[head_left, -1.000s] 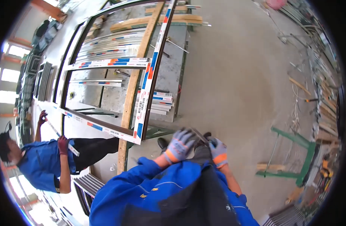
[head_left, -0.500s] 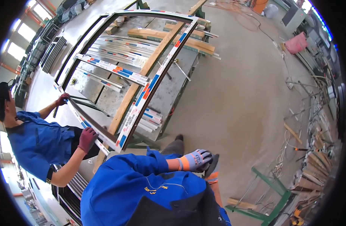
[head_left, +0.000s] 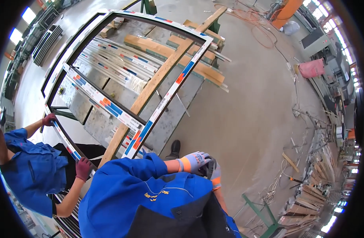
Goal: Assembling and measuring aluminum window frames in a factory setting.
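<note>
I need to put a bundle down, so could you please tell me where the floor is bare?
Bare concrete floor lies between the window frame and the scrap pile at right. It is crowded under the frame, with profiles and timber, and by the green stand.

The right hand point(head_left: 214, 174) is mostly hidden behind the gloved left hand point(head_left: 195, 162), so whether either grips anything cannot be told, the co-worker point(head_left: 29, 166) is cut off by the left edge, and the clutter point(head_left: 316, 186) by the right rim is too small to identify.
</note>
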{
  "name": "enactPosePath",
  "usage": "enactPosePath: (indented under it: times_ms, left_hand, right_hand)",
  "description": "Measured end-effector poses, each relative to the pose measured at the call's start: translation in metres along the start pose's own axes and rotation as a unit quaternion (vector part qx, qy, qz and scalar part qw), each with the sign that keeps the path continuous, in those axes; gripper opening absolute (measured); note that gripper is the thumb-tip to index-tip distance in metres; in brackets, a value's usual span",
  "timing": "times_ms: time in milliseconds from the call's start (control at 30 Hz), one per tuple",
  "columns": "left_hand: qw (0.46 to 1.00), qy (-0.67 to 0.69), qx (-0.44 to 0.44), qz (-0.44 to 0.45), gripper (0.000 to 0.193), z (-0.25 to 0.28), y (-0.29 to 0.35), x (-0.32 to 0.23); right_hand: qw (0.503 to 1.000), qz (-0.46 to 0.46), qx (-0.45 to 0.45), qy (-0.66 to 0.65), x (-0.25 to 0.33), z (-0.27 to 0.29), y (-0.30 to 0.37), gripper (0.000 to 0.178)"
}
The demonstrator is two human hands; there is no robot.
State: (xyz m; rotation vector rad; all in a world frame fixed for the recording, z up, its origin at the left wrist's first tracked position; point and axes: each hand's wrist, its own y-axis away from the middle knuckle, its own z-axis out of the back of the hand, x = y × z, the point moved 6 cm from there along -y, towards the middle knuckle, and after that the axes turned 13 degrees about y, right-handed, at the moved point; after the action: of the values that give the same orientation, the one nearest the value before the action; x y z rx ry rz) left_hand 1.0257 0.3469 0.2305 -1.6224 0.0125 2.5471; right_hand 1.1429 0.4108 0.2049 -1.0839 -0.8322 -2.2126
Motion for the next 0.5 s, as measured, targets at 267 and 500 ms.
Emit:
enactPosePath:
  times_ms: [267, 500]
  left_hand:
    - [0.997, -0.025, -0.076, 0.026, 0.049, 0.011, -0.03, 0.008]
    - [0.916, 0.03, -0.291, 0.276, 0.057, 0.021, 0.016, 0.047]
  right_hand:
    - [0.988, 0.074, 0.067, 0.119, -0.001, 0.021, -0.048, 0.048]
    - [0.95, -0.144, 0.255, -0.109, -0.056, -0.009, -0.123, 0.029]
